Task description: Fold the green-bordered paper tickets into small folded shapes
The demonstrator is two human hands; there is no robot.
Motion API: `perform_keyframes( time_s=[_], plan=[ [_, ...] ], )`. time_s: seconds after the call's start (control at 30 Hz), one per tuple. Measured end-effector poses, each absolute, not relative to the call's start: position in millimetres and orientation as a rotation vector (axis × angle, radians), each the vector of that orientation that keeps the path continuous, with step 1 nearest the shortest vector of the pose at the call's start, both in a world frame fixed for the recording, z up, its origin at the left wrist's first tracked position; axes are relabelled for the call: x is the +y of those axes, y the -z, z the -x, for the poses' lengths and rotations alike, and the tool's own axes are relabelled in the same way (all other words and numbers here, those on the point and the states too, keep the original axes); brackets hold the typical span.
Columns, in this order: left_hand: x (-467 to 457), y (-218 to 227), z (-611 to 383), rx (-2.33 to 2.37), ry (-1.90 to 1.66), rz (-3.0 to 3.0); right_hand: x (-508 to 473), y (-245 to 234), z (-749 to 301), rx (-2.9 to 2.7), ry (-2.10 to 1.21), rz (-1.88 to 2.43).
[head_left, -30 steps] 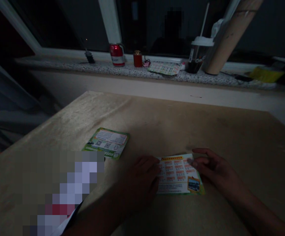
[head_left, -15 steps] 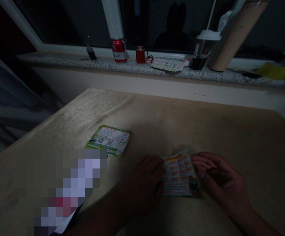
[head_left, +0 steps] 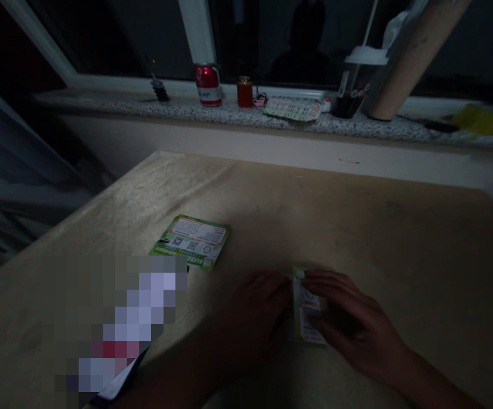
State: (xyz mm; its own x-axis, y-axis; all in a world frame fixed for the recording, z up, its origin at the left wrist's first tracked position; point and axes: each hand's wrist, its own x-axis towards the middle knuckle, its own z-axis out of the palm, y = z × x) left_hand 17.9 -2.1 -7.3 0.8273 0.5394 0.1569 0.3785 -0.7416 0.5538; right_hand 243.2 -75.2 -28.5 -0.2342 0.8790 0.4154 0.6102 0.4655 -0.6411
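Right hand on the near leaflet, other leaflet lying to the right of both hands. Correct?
Not quite: in the head view, the other leaflet lies left of both the left hand and right hand, not right of them. The right hand is on the near leaflet, as you say.

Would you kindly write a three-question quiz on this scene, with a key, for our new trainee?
1. True or false: the right hand touches the green-and-white printed paper leaflet in front of the person.
2. Which stands on the grey speckled stone windowsill?
A) a blue ceramic mug
B) a red-and-white metal can
C) a green glass bowl
3. Fill in: the second green-and-white printed leaflet lies to the ____ of both hands.

Key: 1 true; 2 B; 3 left.
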Motion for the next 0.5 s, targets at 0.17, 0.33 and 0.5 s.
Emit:
perform_keyframes(
  time_s=[0.17,0.33,0.5],
  plan=[
    [1,12,-15,0.734,-0.501,-2.471,-75,31,-243,-2.035,-0.447,1.214],
    [4,21,-10,0.853,-0.573,-2.454,-72,32,-242,-2.100,-0.445,1.218],
    [4,22,-10,0.911,-0.593,-2.462,-71,37,-241,-2.178,-0.426,1.228]
  ],
)
